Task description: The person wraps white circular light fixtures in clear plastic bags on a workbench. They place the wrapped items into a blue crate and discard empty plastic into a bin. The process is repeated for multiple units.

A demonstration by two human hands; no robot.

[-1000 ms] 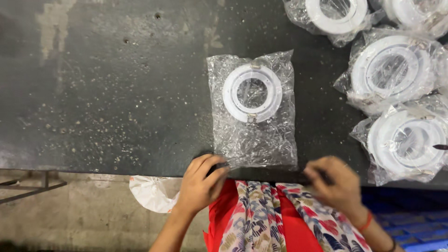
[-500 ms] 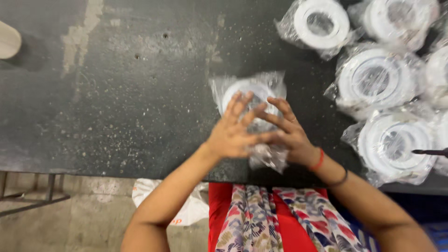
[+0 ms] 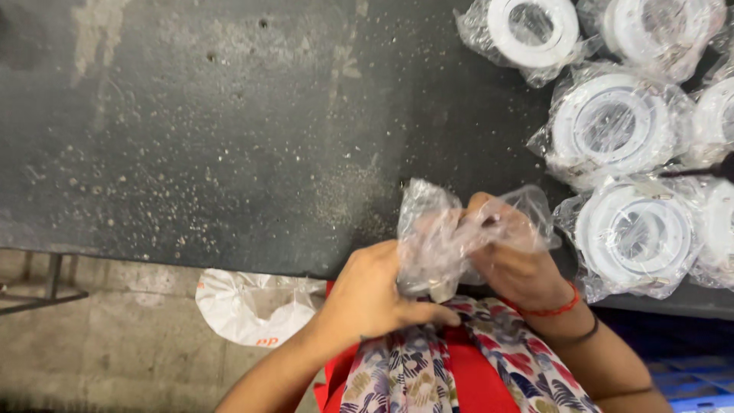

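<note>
wrapped ring (image 3: 451,245) lifted off table (image 3: 229,153), bunched.

dark speckled worktable (image 3: 229,138), dusty; bubble-wrapped white rings (image 3: 612,126) clustered at its right end, touching each other

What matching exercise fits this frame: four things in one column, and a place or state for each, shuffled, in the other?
1. bubble wrap
2. wrapped rings
3. white bag
4. red thread

a. on the floor by the table edge
b. around the right wrist
c. bunched between both hands
d. lying at the table's right end

Pairs: 1-c, 2-d, 3-a, 4-b
</note>
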